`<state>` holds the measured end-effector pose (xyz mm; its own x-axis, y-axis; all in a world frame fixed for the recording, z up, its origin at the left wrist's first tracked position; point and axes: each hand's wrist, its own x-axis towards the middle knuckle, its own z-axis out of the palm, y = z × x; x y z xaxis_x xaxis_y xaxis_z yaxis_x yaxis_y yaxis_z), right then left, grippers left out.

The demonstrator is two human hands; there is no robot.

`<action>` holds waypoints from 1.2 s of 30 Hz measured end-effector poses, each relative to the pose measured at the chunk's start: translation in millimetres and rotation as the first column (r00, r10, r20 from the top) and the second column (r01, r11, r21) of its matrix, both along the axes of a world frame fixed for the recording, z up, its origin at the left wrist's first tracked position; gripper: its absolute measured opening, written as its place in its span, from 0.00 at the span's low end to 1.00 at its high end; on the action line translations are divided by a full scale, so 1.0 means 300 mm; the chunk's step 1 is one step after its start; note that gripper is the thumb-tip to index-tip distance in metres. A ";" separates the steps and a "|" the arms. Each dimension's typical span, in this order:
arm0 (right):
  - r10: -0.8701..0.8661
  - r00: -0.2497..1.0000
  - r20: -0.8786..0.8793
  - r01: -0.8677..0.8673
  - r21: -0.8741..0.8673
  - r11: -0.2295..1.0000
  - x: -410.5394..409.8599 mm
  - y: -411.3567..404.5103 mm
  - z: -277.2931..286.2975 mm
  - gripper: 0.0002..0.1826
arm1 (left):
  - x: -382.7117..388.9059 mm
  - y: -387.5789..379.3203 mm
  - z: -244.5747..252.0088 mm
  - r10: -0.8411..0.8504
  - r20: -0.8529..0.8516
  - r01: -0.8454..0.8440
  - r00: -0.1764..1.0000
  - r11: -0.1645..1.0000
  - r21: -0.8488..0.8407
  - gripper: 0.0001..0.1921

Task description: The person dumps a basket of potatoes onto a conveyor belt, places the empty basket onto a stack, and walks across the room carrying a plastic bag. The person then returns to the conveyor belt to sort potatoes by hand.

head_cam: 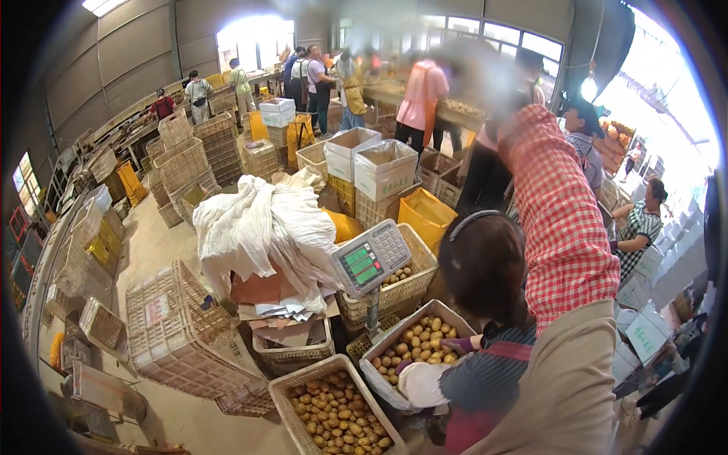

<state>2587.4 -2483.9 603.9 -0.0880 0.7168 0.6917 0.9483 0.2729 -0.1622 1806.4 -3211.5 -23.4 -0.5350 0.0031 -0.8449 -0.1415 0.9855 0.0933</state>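
Note:
My right arm, in a red checked sleeve (563, 216), reaches up close to the lens. At its end my right hand (486, 68) is a blur at the top, so its fingers and anything in them cannot be made out. My left hand is out of view. Before me a co-worker with purple gloves bends over a lined box of potatoes (421, 341), both hands among the potatoes. Beside it a plastic crate (278, 392) holds many more potatoes (341, 412). A digital scale display (371, 257) stands on a post behind the box.
White cloth (261, 222) drapes over a pile beside a crate of cardboard pieces (290, 335). A large plastic crate (182, 335) stands at left, with stacked crates (182, 159) behind. White cartons (387, 170) stand mid-view. Several people work along a sorting table (392, 94) at the back.

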 end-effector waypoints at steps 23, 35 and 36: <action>-0.425 0.331 -0.842 -0.683 -0.525 0.508 -1.943 -1.727 -1.067 0.12 | -0.666 0.285 -0.286 -0.075 0.750 -0.113 0.658 0.974 0.196 0.13; -0.553 0.257 -0.792 -0.448 -0.605 0.658 -1.746 -2.485 -0.962 0.12 | -0.475 0.260 -0.154 -0.547 0.483 0.364 0.684 0.829 0.424 0.28; -0.587 0.226 -0.777 -0.415 -0.622 0.664 -1.748 -2.567 -0.930 0.12 | -0.457 0.244 -0.145 -0.572 0.478 0.368 0.667 0.811 0.455 0.29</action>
